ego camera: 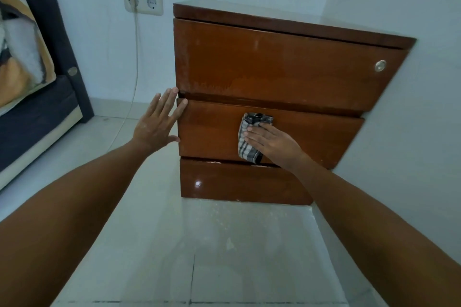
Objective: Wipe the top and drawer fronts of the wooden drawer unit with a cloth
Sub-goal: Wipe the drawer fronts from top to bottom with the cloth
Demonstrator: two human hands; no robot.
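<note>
A black-and-white checked cloth (247,142), folded into a small pad, lies flat against the front of the middle drawer (311,137) of a glossy reddish-brown wooden drawer unit (274,62). The right hand (272,143) presses it there with straight, slightly spread fingers laid over the fabric; the cloth's upper end sticks out beyond the fingertips and its lower end hangs past the heel of the palm, just reaching the gap above the bottom drawer (239,182). The left hand (158,123), out to the left of the right one, has its fingers spread wide and straight, with the fingertips touching the unit's left front edge where the top drawer meets the middle one. Above both hands the top drawer (274,65) carries a small round silver lock (380,66) near its right end. Beyond the left hand, a white double wall socket (142,2) has a white cable (136,57) hanging from it down to the pale tiled floor (237,244). Further left stands a dark bed frame (37,117) with patterned bedding.
</note>
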